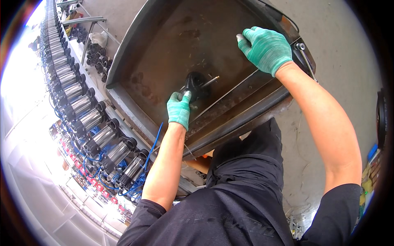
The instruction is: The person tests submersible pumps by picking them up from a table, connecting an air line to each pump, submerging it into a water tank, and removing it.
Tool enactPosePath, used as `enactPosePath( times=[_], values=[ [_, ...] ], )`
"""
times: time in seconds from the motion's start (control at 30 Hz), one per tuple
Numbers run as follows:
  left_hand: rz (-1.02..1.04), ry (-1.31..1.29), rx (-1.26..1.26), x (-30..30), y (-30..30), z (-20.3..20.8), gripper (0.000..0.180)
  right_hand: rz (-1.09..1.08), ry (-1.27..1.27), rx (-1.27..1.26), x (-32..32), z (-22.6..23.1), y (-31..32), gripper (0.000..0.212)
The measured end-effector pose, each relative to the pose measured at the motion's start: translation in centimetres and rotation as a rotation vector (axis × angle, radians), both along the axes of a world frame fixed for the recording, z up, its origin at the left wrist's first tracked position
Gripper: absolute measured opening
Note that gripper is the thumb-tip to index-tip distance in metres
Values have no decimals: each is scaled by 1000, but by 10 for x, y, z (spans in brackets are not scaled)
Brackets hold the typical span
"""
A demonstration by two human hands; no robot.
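Observation:
My left hand (179, 110), in a green knit glove, is closed on the near-left side of a black rounded part (196, 84). A thin metal shaft (211, 81) sticks out of that part toward the right. The part is low in a large dark metal tank (135, 104) with a brownish inside that looks like murky water. My right hand (266, 50), gloved alike, is raised over the tank's right side with its fingers curled. What they hold, if anything, is hidden. Just right of its wrist is a metal fitting (300, 46) at the tank's corner.
A thin straight rod or wire (225, 95) crosses the tank near its front side. To the left runs a long row of shiny metal cylinders (78, 91) with black ends and blue tubes (158, 137). Black round parts (98, 57) are heaped on the floor beyond.

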State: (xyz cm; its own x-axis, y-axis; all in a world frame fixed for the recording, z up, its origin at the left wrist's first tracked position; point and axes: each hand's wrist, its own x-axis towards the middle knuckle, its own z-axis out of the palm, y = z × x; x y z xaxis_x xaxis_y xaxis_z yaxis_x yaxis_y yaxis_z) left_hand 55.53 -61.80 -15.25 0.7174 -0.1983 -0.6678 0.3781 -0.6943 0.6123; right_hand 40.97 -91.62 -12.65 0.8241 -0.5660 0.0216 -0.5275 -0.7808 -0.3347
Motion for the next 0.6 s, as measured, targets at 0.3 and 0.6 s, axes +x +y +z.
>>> enactPosePath(
  times=[0.3, 0.6],
  values=[
    [-33, -35, 34, 3, 5, -4, 19, 11, -9, -20, 1, -2, 0, 35],
    [12, -3, -2, -1, -1, 2, 24, 17, -3, -24, -1, -2, 0, 37]
  ],
)
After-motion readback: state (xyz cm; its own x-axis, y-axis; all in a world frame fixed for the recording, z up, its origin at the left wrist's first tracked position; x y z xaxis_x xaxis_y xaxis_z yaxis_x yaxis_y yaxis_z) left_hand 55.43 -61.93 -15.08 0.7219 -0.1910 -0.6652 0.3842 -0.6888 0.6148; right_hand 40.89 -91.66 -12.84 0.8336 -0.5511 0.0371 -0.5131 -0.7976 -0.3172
